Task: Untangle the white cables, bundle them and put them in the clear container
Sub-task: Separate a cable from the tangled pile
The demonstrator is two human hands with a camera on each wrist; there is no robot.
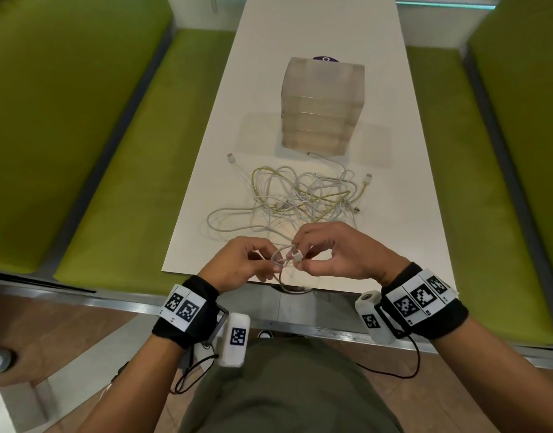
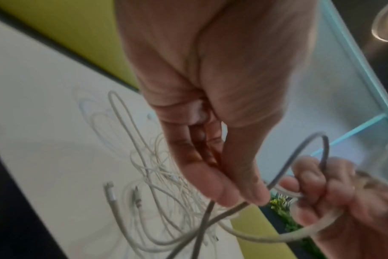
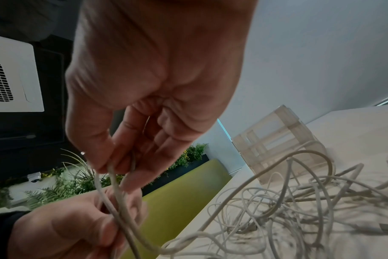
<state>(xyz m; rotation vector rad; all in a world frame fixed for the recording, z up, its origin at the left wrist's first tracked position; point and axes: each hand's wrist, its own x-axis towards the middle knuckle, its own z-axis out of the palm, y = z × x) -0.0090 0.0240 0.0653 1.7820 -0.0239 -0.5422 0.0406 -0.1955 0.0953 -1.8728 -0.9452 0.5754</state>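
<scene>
A tangle of white and yellowish cables point(image 1: 300, 195) point(image 3: 288, 206) point(image 2: 148, 175) lies mid-table. Over the near table edge, both hands hold one white cable point(image 1: 283, 259) curled into a small loop. My left hand point(image 1: 253, 260) point(image 2: 233, 192) pinches the cable between thumb and fingers. My right hand point(image 1: 319, 248) point(image 3: 122, 171) pinches the loop at its plug end point(image 1: 296, 254). A length of that cable hangs below the table edge. The clear container point(image 1: 323, 107) point(image 3: 275, 143), a stack of frosted drawers, stands behind the tangle.
The narrow white table point(image 1: 316, 32) runs away from me between green cushioned benches point(image 1: 119, 182) point(image 1: 503, 182). Loose USB plugs point(image 1: 230, 156) point(image 1: 368, 178) stick out of the tangle. A purple object point(image 1: 325, 59) peeks from behind the container.
</scene>
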